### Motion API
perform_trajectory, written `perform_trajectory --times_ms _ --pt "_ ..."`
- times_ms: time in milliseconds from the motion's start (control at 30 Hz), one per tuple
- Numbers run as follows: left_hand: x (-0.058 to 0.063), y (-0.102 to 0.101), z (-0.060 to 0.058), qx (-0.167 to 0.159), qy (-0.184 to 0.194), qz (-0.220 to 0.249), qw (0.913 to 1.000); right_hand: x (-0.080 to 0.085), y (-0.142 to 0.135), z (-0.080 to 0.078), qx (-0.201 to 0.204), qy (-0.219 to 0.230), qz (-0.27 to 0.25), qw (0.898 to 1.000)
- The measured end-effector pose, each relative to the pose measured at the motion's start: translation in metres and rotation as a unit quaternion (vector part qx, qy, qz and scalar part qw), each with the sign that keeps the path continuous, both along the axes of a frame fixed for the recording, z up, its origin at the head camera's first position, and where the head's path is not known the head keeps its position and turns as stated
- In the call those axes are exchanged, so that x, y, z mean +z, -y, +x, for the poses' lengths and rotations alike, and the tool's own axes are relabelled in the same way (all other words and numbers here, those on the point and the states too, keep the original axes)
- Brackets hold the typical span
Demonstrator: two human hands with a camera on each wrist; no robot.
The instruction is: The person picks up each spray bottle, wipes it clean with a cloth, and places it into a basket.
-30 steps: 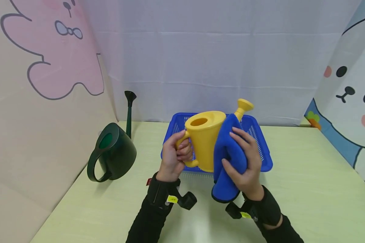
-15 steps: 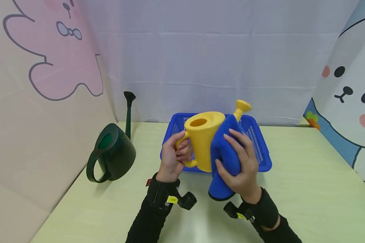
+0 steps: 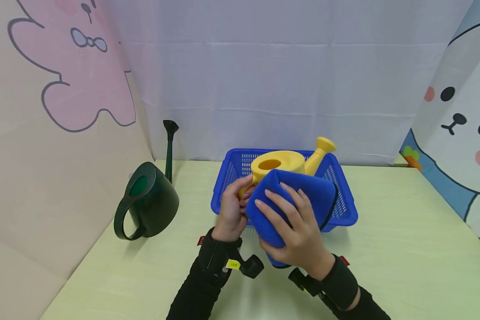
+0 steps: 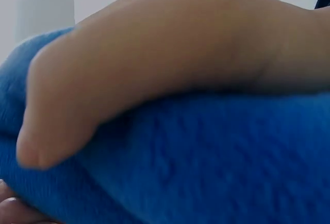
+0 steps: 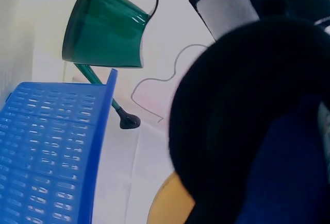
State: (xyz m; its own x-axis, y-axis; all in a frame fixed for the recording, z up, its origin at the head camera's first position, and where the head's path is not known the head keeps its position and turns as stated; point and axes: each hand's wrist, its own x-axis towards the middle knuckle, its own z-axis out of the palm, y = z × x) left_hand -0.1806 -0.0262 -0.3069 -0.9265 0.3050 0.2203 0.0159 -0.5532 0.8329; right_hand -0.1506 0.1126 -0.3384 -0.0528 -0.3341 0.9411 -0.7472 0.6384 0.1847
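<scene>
In the head view my left hand [image 3: 233, 210] grips the handle of a yellow watering can [image 3: 282, 161], held above a blue basket. My right hand [image 3: 298, 227] holds a folded blue cloth [image 3: 320, 191] with dark edging against the can's front, fingers spread over it. The cloth hides most of the can's body and some left fingertips. The can's spout points to the right. Close up in the left wrist view, the fleecy cloth [image 4: 216, 157] fills the lower part. A yellow bit of the watering can [image 5: 170, 203] shows in the right wrist view.
The blue perforated basket [image 3: 346, 209] stands on the pale table [image 3: 408, 249] behind the hands. A dark green watering can [image 3: 158, 209] sits at the left, by the side wall. A white curtain [image 3: 240, 89] hangs behind.
My right hand has moved left with the cloth, across the can's front and toward the handle. The cloth's loose end now points right. The can has dropped slightly and shifted right.
</scene>
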Motion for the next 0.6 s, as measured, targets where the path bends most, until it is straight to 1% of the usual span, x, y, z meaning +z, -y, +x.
perform_trajectory --times_ms 100,167,233,333,433,500,533,600 --pt "0.0 0.001 0.0 -0.005 0.002 -0.002 1.0 0.002 -0.002 0.0 0.022 0.0 -0.028 0.999" --pt "0.0 0.003 0.0 -0.012 0.002 -0.008 0.9999 0.005 -0.004 -0.001 0.043 0.002 -0.059 0.997" --pt "0.001 0.004 -0.001 -0.018 0.005 -0.015 0.9997 0.007 -0.007 -0.002 0.067 0.008 -0.095 0.993" --pt "0.002 0.005 -0.001 -0.02 0.007 -0.023 0.9995 0.011 -0.013 -0.004 0.099 0.034 -0.149 0.983" --pt "0.002 0.006 -0.001 -0.017 0.009 -0.025 0.9995 0.014 -0.022 -0.005 0.135 0.082 -0.195 0.968" --pt "0.002 0.007 -0.001 -0.017 0.008 -0.025 0.9995 0.015 -0.027 -0.006 0.163 0.12 -0.225 0.953" --pt "0.002 0.007 -0.001 -0.018 0.008 -0.026 0.9995 0.016 -0.03 -0.006 0.175 0.143 -0.24 0.944" --pt "0.002 0.007 0.0 -0.019 0.007 -0.027 0.9994 0.018 -0.034 -0.006 0.203 0.188 -0.272 0.922"
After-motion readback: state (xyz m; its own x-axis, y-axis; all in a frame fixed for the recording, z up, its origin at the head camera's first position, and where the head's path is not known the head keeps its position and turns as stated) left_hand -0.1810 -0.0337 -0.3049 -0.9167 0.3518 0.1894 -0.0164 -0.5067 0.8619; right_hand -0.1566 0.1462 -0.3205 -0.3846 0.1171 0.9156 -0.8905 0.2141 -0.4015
